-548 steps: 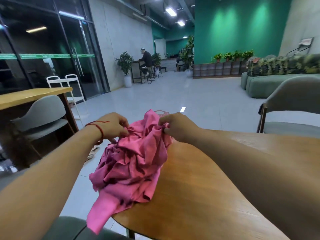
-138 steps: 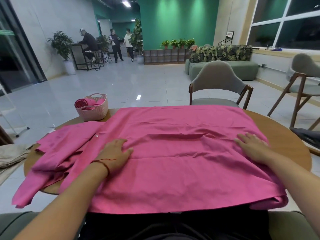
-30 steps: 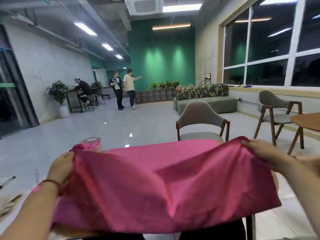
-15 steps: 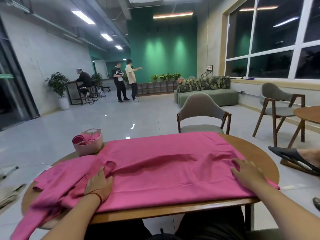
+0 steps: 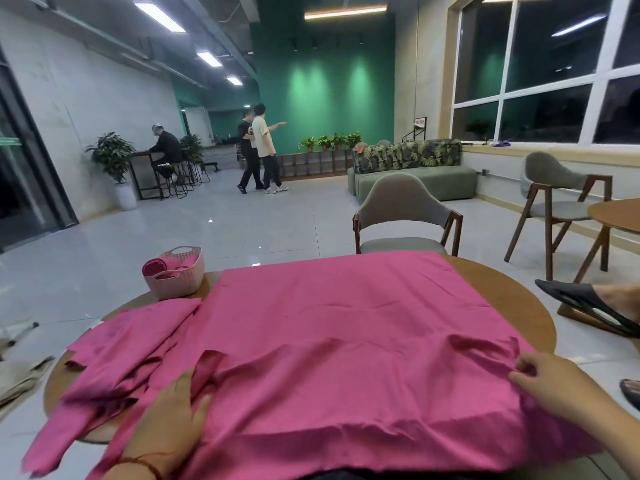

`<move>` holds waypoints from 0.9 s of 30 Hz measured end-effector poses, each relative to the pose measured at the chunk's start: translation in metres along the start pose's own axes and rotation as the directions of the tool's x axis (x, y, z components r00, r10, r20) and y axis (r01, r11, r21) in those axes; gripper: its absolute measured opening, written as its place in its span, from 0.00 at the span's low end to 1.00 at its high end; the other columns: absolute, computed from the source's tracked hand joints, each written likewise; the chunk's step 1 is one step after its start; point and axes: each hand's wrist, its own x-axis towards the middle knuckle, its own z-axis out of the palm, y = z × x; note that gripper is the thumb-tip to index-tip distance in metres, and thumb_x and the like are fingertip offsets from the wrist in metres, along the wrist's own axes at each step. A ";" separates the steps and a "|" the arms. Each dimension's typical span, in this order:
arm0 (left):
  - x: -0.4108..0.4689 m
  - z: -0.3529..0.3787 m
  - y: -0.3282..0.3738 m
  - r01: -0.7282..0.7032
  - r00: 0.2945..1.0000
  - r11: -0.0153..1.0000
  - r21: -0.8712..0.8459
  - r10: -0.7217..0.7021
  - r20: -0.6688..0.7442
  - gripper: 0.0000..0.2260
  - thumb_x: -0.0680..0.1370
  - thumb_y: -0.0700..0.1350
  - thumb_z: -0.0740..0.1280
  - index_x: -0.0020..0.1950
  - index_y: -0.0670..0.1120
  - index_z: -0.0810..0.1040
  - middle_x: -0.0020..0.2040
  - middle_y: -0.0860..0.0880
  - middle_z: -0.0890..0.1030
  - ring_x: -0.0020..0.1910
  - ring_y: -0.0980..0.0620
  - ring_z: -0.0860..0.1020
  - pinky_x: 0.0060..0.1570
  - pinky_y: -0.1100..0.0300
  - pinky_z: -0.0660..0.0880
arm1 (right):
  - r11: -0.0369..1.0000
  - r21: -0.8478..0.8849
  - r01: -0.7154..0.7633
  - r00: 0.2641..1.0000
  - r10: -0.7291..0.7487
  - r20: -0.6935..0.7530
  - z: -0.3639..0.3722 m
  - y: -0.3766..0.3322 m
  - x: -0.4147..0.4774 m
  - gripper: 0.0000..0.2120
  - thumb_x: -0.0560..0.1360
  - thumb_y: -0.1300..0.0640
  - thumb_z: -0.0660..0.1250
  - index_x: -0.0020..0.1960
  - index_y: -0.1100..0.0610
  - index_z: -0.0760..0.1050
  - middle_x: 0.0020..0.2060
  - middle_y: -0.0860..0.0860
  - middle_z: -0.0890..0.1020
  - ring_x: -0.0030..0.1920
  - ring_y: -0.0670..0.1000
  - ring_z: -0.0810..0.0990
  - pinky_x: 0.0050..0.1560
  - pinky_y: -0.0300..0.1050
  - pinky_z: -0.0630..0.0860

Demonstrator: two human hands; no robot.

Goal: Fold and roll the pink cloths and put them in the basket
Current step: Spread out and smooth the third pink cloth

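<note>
Head view: cloth (image 5: 346, 341) spread flat over tabletop (image 5: 512, 306), basket (image 5: 173, 289) far left. Left grip (image 5: 169, 420) flat, fingers spread, pressing cloth; right grip (image 5: 547, 386) at near-right edge, pinch unclear. Folding step; next likely needs lengthwise fold before rolling.

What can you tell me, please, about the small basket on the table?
The basket is small, pale pink, seemingly woven-look plastic, with an arched handle on its far rim. It stands upright at the wooden table's far left edge, holding rolled pink cloths. A loose pink cloth lies right in front of it.
</note>
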 end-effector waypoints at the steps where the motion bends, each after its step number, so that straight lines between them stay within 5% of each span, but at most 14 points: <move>1: -0.009 -0.005 0.001 0.008 1.000 1.000 0.014 -0.008 -0.001 0.28 0.79 0.54 0.71 0.78 0.51 0.70 0.68 0.45 0.80 0.66 0.41 0.79 0.65 0.47 0.74 | 1.000 0.005 -0.009 1.000 0.009 0.029 -0.005 0.006 -0.005 0.10 0.76 0.50 0.77 0.37 0.45 0.82 0.33 0.45 0.84 0.37 0.43 0.81 0.41 0.44 0.75; 5: -0.019 -0.024 -0.020 0.047 0.997 0.981 0.187 -0.057 0.049 0.24 0.75 0.66 0.64 0.63 0.52 0.79 0.60 0.44 0.84 0.58 0.40 0.82 0.55 0.49 0.74 | 0.999 0.043 0.002 0.991 -0.008 0.135 -0.031 0.011 -0.026 0.14 0.73 0.53 0.81 0.32 0.42 0.83 0.31 0.45 0.84 0.35 0.43 0.82 0.41 0.46 0.73; 8: -0.012 -0.049 -0.022 0.043 0.999 0.999 -0.002 -0.043 0.022 0.14 0.74 0.68 0.65 0.47 0.60 0.81 0.44 0.52 0.86 0.47 0.46 0.84 0.51 0.52 0.78 | 0.984 0.179 0.015 0.999 -0.021 0.028 -0.047 0.006 -0.031 0.10 0.74 0.50 0.81 0.35 0.39 0.86 0.33 0.43 0.86 0.38 0.44 0.84 0.43 0.50 0.76; 9: -0.006 -0.055 -0.020 0.017 1.000 0.997 -0.074 -0.018 -0.013 0.06 0.78 0.60 0.69 0.49 0.61 0.83 0.47 0.52 0.87 0.50 0.46 0.85 0.53 0.52 0.78 | 0.979 0.202 0.022 1.000 -0.018 -0.021 -0.051 0.004 -0.028 0.11 0.74 0.50 0.80 0.36 0.37 0.86 0.33 0.42 0.86 0.39 0.46 0.85 0.43 0.50 0.77; 11: 0.012 -0.067 -0.010 -0.028 0.985 0.981 -0.191 -0.006 -0.170 0.08 0.83 0.48 0.69 0.60 0.56 0.83 0.59 0.47 0.86 0.60 0.41 0.83 0.61 0.48 0.75 | 0.972 0.229 0.042 0.990 -0.011 -0.138 -0.060 -0.003 -0.014 0.13 0.76 0.53 0.79 0.39 0.35 0.86 0.34 0.39 0.86 0.41 0.47 0.86 0.43 0.49 0.79; 13: 0.032 -0.081 0.001 -0.051 0.958 0.965 -0.257 -0.025 -0.284 0.09 0.85 0.48 0.64 0.63 0.51 0.81 0.61 0.44 0.84 0.61 0.39 0.80 0.62 0.45 0.73 | 0.954 0.283 0.097 0.975 -0.034 -0.220 -0.075 -0.018 0.003 0.13 0.77 0.56 0.77 0.40 0.38 0.86 0.34 0.39 0.86 0.41 0.48 0.85 0.42 0.48 0.79; 16: 0.071 -0.104 0.020 -0.012 0.922 0.941 -0.340 -0.121 -0.368 0.13 0.87 0.51 0.59 0.55 0.44 0.77 0.51 0.41 0.81 0.50 0.39 0.77 0.51 0.45 0.71 | 0.915 0.357 0.191 0.947 -0.075 -0.312 -0.100 -0.050 0.028 0.11 0.80 0.59 0.73 0.44 0.43 0.86 0.38 0.43 0.85 0.44 0.46 0.82 0.39 0.47 0.75; 19: 0.119 -0.115 0.040 0.043 0.842 0.857 -0.514 -0.308 -0.443 0.13 0.87 0.51 0.58 0.53 0.43 0.73 0.49 0.37 0.78 0.49 0.37 0.76 0.50 0.46 0.68 | 0.910 0.349 0.224 0.888 -0.043 -0.457 -0.106 -0.078 0.065 0.09 0.82 0.56 0.69 0.49 0.46 0.85 0.47 0.49 0.86 0.49 0.55 0.82 0.51 0.50 0.76; 21: 0.148 -0.097 0.052 0.125 0.861 0.826 -0.550 -0.366 -0.354 0.17 0.86 0.54 0.55 0.61 0.42 0.73 0.58 0.30 0.79 0.58 0.30 0.77 0.58 0.43 0.71 | 0.909 0.363 0.203 0.874 0.000 -0.486 -0.091 -0.087 0.097 0.11 0.81 0.51 0.65 0.56 0.49 0.85 0.57 0.55 0.86 0.57 0.61 0.82 0.61 0.56 0.76; 24: 0.159 -0.025 0.057 0.226 0.972 0.900 -0.374 -0.232 0.029 0.24 0.87 0.54 0.56 0.78 0.41 0.66 0.75 0.32 0.71 0.74 0.32 0.70 0.74 0.45 0.65 | 0.956 0.266 0.124 0.983 -0.082 -0.165 -0.033 -0.095 0.123 0.21 0.83 0.48 0.61 0.73 0.55 0.76 0.71 0.60 0.78 0.69 0.62 0.77 0.70 0.56 0.71; 27: 0.162 0.034 0.030 0.170 0.972 0.976 -0.136 -0.144 0.186 0.29 0.82 0.64 0.56 0.78 0.48 0.67 0.77 0.40 0.71 0.75 0.38 0.71 0.74 0.48 0.66 | 0.984 0.150 0.099 0.995 -0.097 -0.018 0.028 -0.087 0.126 0.35 0.83 0.44 0.63 0.84 0.58 0.61 0.82 0.58 0.66 0.79 0.60 0.67 0.78 0.55 0.64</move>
